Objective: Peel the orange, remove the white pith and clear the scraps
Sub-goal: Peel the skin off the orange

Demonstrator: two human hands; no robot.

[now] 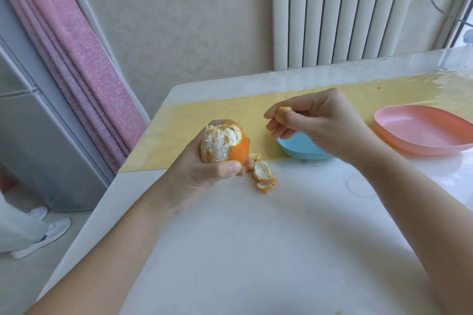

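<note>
My left hand point(204, 174) grips a partly peeled orange point(225, 143) above the white table; its top shows white pith and its lower right side still carries orange skin. My right hand point(320, 120) hovers to the right and a little farther back, pinching a small piece of peel point(282, 113) between thumb and fingers. Several torn peel scraps point(263, 174) lie on the table just right of the left hand.
A blue dish point(302, 151) sits under my right hand, partly hidden by it. A pink plate point(422, 130) stands at the right on the yellow mat point(204, 115). The table's left edge point(107, 199) drops to the floor, where someone's shoes show.
</note>
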